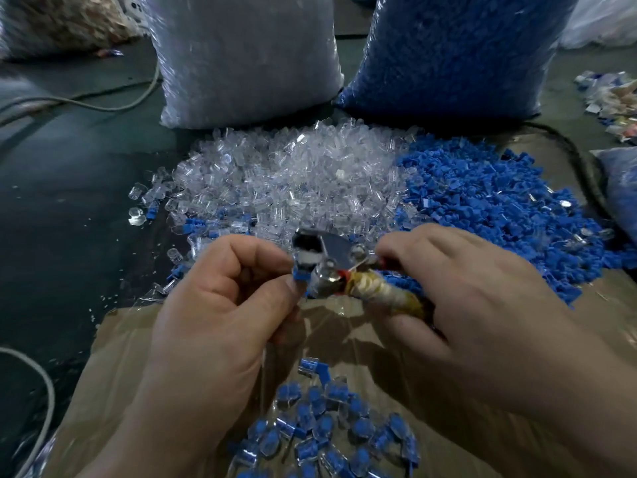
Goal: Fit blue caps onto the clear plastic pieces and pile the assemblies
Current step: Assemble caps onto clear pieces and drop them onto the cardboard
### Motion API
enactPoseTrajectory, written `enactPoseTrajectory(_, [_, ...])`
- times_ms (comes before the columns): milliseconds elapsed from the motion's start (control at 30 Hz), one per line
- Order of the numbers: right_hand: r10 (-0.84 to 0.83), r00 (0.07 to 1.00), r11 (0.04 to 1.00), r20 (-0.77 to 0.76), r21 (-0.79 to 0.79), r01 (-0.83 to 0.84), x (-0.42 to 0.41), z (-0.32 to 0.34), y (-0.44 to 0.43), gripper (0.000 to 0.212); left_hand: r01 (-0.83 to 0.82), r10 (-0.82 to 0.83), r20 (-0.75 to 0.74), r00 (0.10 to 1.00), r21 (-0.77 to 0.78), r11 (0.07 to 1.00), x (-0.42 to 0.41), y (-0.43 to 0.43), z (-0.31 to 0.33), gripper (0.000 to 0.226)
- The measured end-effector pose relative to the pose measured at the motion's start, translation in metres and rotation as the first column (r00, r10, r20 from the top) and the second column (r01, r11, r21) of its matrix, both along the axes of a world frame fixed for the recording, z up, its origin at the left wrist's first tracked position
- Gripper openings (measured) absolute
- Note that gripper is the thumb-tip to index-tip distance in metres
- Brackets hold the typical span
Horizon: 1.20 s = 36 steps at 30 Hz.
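A person's left hand [220,305] pinches a blue plastic cap [300,274] at the jaws of tape-handled metal pliers [322,251] gripped by the right hand [458,288], apparently mid-fit; next, a square squeeze, then a drop onto blue-capped clear assemblies [327,432] piled at the cardboard sheet's [138,357] near edge.

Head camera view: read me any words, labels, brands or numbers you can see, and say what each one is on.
None can be read.
The clear-parts bag and blue-caps bag show no print.
The metal tool shows no legible mark.
The scraps at the right edge are too blurred to tell.
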State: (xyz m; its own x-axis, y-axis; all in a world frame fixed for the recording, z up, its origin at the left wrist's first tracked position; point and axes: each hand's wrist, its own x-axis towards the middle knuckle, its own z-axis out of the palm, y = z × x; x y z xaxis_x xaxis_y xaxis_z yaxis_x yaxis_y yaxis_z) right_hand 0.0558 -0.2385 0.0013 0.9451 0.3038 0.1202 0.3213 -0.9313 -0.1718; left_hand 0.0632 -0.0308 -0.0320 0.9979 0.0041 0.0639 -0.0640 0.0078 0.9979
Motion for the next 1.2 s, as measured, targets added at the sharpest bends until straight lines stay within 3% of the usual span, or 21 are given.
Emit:
enactPoseTrajectory(233, [0.025, 1.0, 0.998, -0.007, -0.05, -0.026, -0.001, -0.004, -0.001, 0.059, -0.021, 0.017, 0.039, 0.999, 0.105, 0.994, -0.002, 0.0, 0.003, 0.025])
enactPoseTrajectory(900, [0.084, 0.996, 0.996, 0.044, -0.002, -0.084, 0.002, -0.005, -0.002, 0.04, -0.023, 0.018, 0.036, 0.999, 0.15, 0.988, -0.004, 0.003, 0.006, 0.031])
enactPoseTrajectory(1100, [-0.026, 0.994, 0.998, 0.102, -0.052, 0.031, 0.01, -0.012, -0.012, 0.057, -0.114, 0.103, 0.057, 0.993, 0.246, 0.962, 0.003, 0.011, -0.004, 0.018])
enactPoseTrajectory(1200, [-0.131, 0.985, 0.986, 0.114, -0.088, 0.142, 0.021, -0.015, -0.016, 0.066, -0.013, 0.022, -0.035, 0.999, 0.244, 0.97, 0.002, 0.007, -0.006, 0.012])
